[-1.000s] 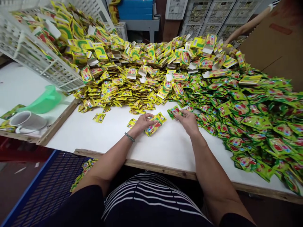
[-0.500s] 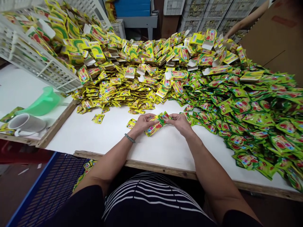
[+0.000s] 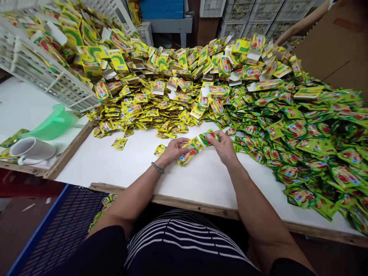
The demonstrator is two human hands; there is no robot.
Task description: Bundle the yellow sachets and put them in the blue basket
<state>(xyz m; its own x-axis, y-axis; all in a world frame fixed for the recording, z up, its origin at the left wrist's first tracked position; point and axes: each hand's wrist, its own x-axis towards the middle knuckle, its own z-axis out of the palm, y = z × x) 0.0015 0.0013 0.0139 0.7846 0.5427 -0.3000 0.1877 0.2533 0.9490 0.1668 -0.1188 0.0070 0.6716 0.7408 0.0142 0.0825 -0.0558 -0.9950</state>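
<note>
My left hand (image 3: 173, 151) grips a small yellow carton (image 3: 189, 152) with red and green print, held at a slant just over the white table. Pinched in my right hand (image 3: 225, 148) is a green sachet (image 3: 207, 138), a small gap away from the carton's upper right end. A little yellow sachet (image 3: 160, 150) lies left of the carton, near my left fingers. Beyond my hands spreads a heap of yellow sachets (image 3: 138, 111), with yellow cartons (image 3: 224, 66) piled behind it. Green sachets (image 3: 293, 132) in a large heap cover the right side.
A white plastic crate (image 3: 59, 80) full of cartons tilts at the left. Near it are a green scoop (image 3: 54, 123) and a white mug (image 3: 34, 148). A blue basket (image 3: 57, 226) stands below the table edge. Another person's arm (image 3: 306, 23) reaches in beside a cardboard box (image 3: 342, 50).
My right hand has moved a little right with the green sachet, from the carton's end to a short distance off. My left hand stays in place with the carton.
</note>
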